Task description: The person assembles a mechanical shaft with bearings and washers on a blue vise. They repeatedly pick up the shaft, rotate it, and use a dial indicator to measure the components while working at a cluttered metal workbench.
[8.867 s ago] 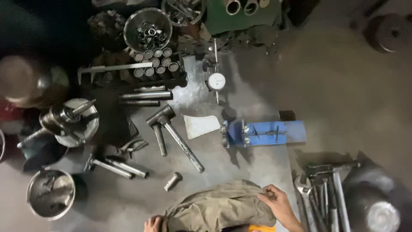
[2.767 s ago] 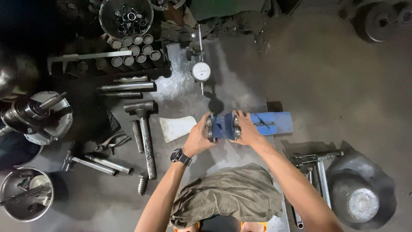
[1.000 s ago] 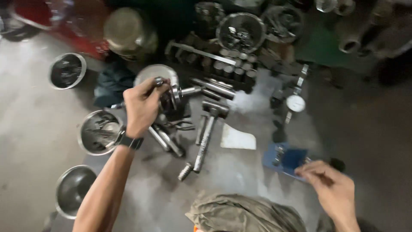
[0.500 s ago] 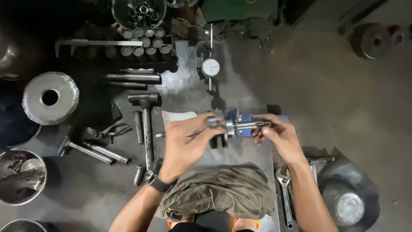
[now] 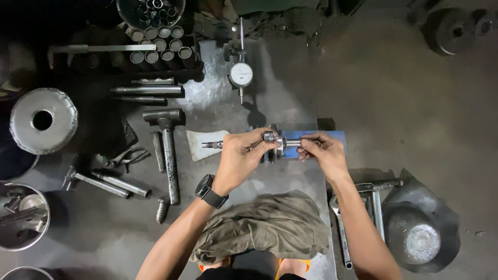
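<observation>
1. The left hand (image 5: 239, 158) is clenched around the left part of a steel shaft assembly (image 5: 275, 141), fingers curled over it, with the threaded end of the shaft sticking out left of the fist.
2. The right hand (image 5: 319, 153) pinches the right end of the same shaft between thumb and fingertips; the piece lies level between both hands, in the middle of the scene, just above a blue block (image 5: 332, 137).
3. The blue block sits on a grey metal plate (image 5: 218, 93) on the floor; its far right corner shows past the right hand, and its straight far edge runs left to right.
4. Left of the hands, a white rag (image 5: 199, 142) lies just beside the threaded end, and a hammer (image 5: 167, 140) lies further left with its handle pointing near.
5. On the far side stands a dial gauge (image 5: 241, 73) with a round white face, well apart from the hands, with bare plate between.
6. On the right the concrete floor (image 5: 410, 103) lies open, the widest free room.
7. Near right, wrenches (image 5: 373, 197) lie close to the right forearm, beside a round metal bowl (image 5: 420, 241).
8. A crumpled olive cloth (image 5: 267, 225) lies on the near side, below both wrists.
9. Far left, a round steel disc with a centre hole (image 5: 44, 120) and rows of short tubes (image 5: 158, 49) crowd that edge.
</observation>
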